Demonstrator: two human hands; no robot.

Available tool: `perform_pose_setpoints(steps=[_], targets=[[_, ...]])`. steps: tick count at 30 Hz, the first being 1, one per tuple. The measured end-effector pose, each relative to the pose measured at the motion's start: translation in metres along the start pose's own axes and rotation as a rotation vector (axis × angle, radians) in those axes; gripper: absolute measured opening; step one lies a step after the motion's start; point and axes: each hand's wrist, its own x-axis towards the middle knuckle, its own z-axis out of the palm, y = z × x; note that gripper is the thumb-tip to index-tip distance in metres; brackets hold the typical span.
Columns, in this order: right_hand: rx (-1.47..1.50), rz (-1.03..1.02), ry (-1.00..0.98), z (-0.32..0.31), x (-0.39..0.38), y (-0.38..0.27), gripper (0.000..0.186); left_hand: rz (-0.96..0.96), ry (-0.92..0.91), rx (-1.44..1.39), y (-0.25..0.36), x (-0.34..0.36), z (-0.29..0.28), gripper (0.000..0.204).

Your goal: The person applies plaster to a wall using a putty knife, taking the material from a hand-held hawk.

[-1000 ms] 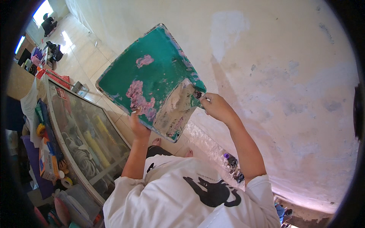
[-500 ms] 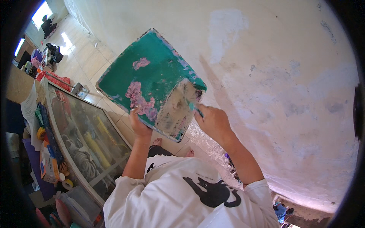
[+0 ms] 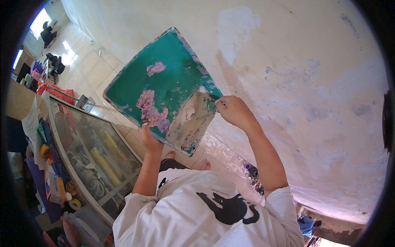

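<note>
Left hand (image 3: 150, 139) grips the underside of the green board (image 3: 158, 88), raised before the patched wall (image 3: 296, 74). Right hand (image 3: 233, 111) is closed on a scraper (image 3: 193, 119) lying flat on the board's lower right corner.

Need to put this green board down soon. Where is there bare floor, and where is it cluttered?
Bare tiled floor lies beyond the green board, between the glass-topped cabinet and the wall. The strip of tiles by the feet is narrow. Crowded: small items at the wall's foot, bags by the far corner, and the cabinet's near end.
</note>
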Motion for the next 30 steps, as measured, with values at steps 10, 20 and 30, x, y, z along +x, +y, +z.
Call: perform_pose_setpoints(steps=[10, 20, 30], targets=[[0.042, 0.019, -0.042, 0.008, -0.001, 0.002, 0.037, -0.008, -0.069, -0.117, 0.004, -0.004, 0.0, 0.029], [0.469, 0.181, -0.057, -0.007, -0.021, 0.044, 0.032, 0.082, -0.023, 0.047, -0.005, -0.007, -0.009, 0.027], [0.388, 0.043, -0.033, 0.005, -0.007, 0.029, 0.033, 0.372, -0.088, 0.638, -0.028, 0.005, -0.059, 0.038]])
